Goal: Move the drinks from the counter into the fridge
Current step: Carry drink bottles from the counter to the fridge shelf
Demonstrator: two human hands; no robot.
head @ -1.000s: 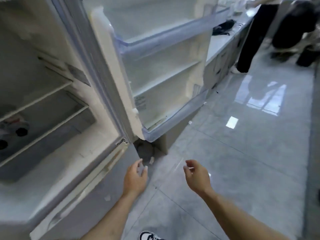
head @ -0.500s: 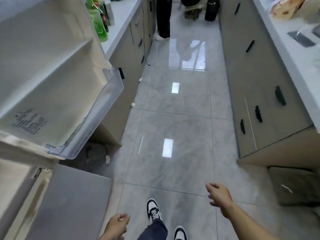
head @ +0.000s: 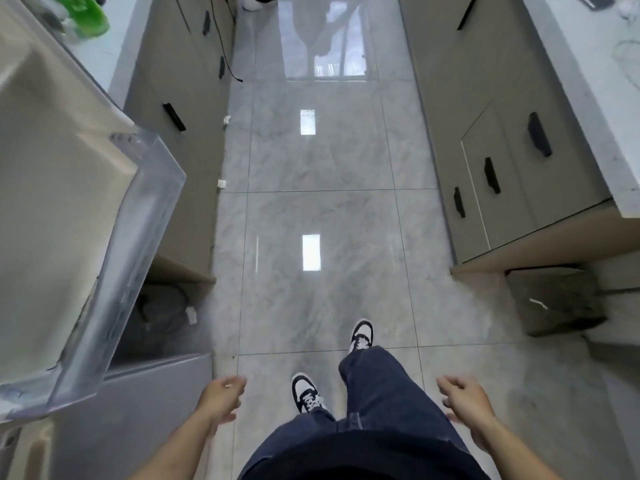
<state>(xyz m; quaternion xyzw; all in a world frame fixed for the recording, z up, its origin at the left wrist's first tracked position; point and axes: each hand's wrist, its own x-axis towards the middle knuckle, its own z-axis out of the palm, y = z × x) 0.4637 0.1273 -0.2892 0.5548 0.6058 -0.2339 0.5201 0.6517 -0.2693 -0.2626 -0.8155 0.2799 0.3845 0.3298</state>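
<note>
Left fingers: loosely curled and relaxed on the left hand (head: 221,398), holding nothing.
Right fingers: slightly spread and gently bent on the right hand (head: 465,401), holding nothing.
Arms: two bare forearms reach forward and down, one at each side of the body, both hands low over the floor.
Legs: two, in dark blue trousers, with two black-and-white sneakers (head: 305,393); the right foot is set ahead of the left.
Drinks: a blurred green plastic bottle (head: 86,15) stands on the pale tabletop (head: 100,60) at top left, well apart from both hands; how many bottles stand there cannot be told.
Fridge: the open white fridge door with its clear plastic door shelf (head: 138,244) fills the left edge, just left of the left hand.
Floor: glossy grey marble tiles (head: 325,168) between two rows of grey cabinets with black handles (head: 485,98).
</note>
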